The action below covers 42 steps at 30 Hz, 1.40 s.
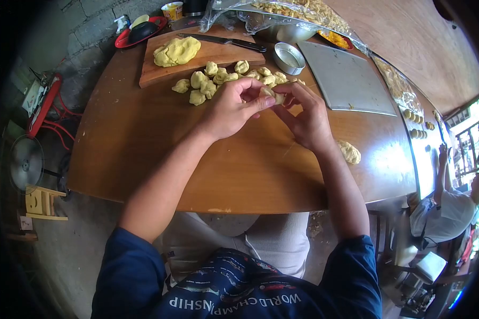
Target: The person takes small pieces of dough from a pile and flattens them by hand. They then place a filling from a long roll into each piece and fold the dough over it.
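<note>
As left hand [234, 108] and right hand [305, 114] grip dough piece [273, 94], wooden tabletop [239, 173] carries dough lumps [198, 80].
Block wall [88, 32] upper left, fan [26, 162] left, person [452, 215] far right.

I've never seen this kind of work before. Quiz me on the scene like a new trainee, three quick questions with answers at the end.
1. True or false: the knife rests on the cutting board.

2. What do the left hand and right hand hold between them?
A) a round tin
B) a small piece of dough
C) a red plate

3. Fill in the blank: the lone pale lump on the table lies beside the person's ____ forearm.

Key: 1 true; 2 B; 3 right.
</note>
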### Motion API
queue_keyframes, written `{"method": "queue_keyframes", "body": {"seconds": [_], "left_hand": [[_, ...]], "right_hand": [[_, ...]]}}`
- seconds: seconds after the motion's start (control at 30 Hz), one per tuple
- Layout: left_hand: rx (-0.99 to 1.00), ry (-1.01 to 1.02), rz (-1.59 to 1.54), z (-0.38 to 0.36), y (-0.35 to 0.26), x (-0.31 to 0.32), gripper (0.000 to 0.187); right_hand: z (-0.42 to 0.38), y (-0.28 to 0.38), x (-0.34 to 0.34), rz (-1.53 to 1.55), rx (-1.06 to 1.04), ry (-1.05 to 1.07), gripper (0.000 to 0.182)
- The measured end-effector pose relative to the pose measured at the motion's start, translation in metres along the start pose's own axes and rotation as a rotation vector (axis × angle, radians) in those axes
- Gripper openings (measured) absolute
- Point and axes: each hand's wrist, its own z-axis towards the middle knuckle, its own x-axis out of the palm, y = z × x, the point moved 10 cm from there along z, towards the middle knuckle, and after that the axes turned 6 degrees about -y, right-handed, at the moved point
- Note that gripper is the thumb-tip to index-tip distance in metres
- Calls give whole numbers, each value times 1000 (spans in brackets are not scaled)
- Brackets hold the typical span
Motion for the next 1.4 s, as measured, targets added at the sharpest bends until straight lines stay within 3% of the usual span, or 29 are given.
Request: {"method": "queue_keyframes", "body": {"seconds": [0.13, 0.27, 0.33, 0.43, 0.47, 0.53, 0.57, 0.63, 0.7, 0.73, 0.77, 0.87, 0.93, 1.03, 1.2, 1.27, 1.4], "left_hand": [[8, -21, 70, 1, 2, -8, 21], [-4, -29, 16, 3, 7, -8, 22], [-63, -113, -100, 4, 16, -16, 22], [-137, -129, -200, -3, 15, -14, 21], [-164, -104, -243, -3, 18, -12, 22], [-171, -55, -193, -4, 19, -2, 23], [-180, -4, -137, -5, 20, 6, 24], [-181, 68, -66, -6, 31, 20, 26], [119, 129, 284, -13, 13, 44, 30], [181, 101, 368, -17, 6, 51, 41], [178, 104, 364, -21, 4, 57, 41], [425, 83, 415, -28, -20, 74, 48], [432, 87, 438, -26, -22, 73, 44], [454, 70, 473, -27, -23, 71, 34], [557, 53, 532, -27, -25, 70, 21], [570, 19, 456, -27, -23, 65, 20], [496, 21, 430, -26, -22, 69, 21]], "right_hand": [[-3, -20, 10, 254, 120, 33, 33], [0, -32, 0, 309, 224, 5, 33], [-8, -53, -5, -66, 312, 299, 36], [-39, -59, -27, -219, 37, 496, 32], [-43, -63, -28, -223, 37, 499, 32], [-54, -74, -17, -303, 244, 676, 24], [-50, -69, -17, -304, 249, 674, 24], [-50, -78, -14, -98, 534, 707, 25], [-46, -81, -14, -52, 506, 671, 24], [-44, -80, -14, -8, 478, 636, 22], [-45, -83, -13, -8, 484, 638, 22], [-38, -71, -2, 243, 441, 583, 28], [-41, -72, 6, 520, 539, 530, 47], [-41, -79, 15, 518, 557, 560, 61], [-41, -73, 7, 591, 548, 544, 56], [-43, -63, 0, 153, 370, 707, 48], [-53, -77, 6, 361, 540, 742, 40]]}}
